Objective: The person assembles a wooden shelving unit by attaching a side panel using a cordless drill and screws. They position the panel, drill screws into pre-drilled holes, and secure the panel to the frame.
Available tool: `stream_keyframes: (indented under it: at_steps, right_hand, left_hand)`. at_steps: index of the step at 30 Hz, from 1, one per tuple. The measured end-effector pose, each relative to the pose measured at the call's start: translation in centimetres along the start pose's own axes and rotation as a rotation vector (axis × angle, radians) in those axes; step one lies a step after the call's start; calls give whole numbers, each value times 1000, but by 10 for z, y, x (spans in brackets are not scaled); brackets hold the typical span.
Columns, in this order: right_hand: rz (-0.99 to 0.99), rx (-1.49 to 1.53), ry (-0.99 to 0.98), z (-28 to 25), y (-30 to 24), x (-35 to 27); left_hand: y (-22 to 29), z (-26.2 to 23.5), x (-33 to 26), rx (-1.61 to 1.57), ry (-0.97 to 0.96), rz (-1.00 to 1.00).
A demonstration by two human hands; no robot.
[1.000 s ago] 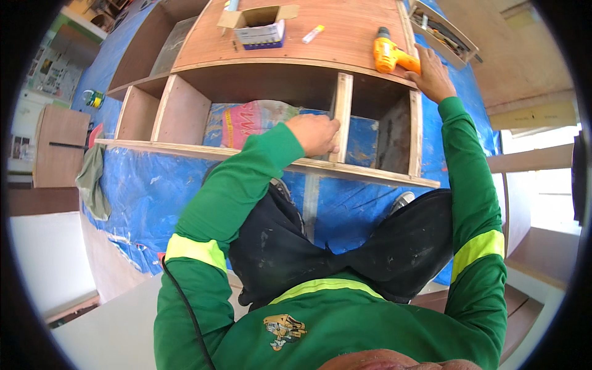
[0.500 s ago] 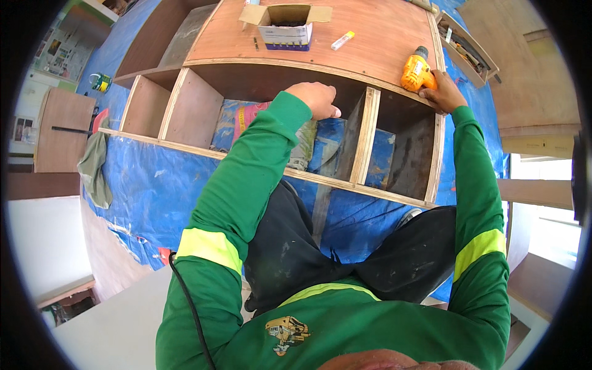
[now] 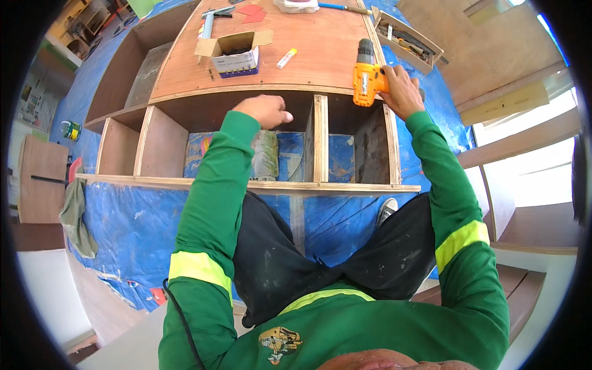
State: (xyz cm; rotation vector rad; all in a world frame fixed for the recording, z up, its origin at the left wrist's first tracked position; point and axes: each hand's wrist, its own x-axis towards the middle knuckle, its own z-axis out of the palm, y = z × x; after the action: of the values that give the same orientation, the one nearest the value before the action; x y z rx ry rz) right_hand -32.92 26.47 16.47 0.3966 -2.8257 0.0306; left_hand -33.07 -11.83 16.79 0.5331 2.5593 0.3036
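Observation:
My right hand (image 3: 402,91) is wrapped round the handle of an orange cordless drill (image 3: 365,85) at the near right corner of a plywood cabinet (image 3: 296,83). The drill's dark chuck points away from me, and its body overlaps the panel's near edge. Above the open compartments, my left hand (image 3: 266,111) is curled closed, thumb out to the right. Whatever its fingers may hold is hidden. On the panel beyond stands an open-flapped cardboard box (image 3: 237,64) with dark small contents. To its right lies a clear tube with a yellow cap (image 3: 287,58).
A wooden tool tray (image 3: 407,46) sits beyond the cabinet's right side. Red paper pieces (image 3: 251,13) and a caulking gun (image 3: 208,23) lie on the panel's far part. Blue sheeting (image 3: 142,216) covers the floor. A grey-green cloth (image 3: 77,216) hangs at the left.
The view has shifted, showing more of the panel's far end. My right hand has brought the drill toward me, over the panel's near edge. My left hand stays curled above the compartments.

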Motion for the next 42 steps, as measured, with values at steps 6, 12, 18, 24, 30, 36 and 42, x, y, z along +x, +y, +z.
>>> stream_keyframes:
  at_steps: [6,12,18,24,30,36,42]
  right_hand:
    - [-24,87,197,-77,-37,-67]
    - [128,577,271,-116,-90,-176]
    - [783,2045,34,-84,-132,-260]
    - [335,1675,-56,-67,-159,-267]
    - [481,2063,-82,-73,-175,-262]
    - [506,2057,39,-93,-172,-274]
    - [476,2084,33,-89,-157,-283]
  left_hand:
    - [-177,20,26,-150,788,-378]
    - [-254,11,63,-278,1133,-457]
    - [-243,-9,116,-266,761,-542]
    - [-281,1,109,-87,815,-527]
    - [-293,13,16,-1405,586,-269]
    - [5,14,-88,-1756,209,169]
    - [150,76,-127,-1934,129,449]
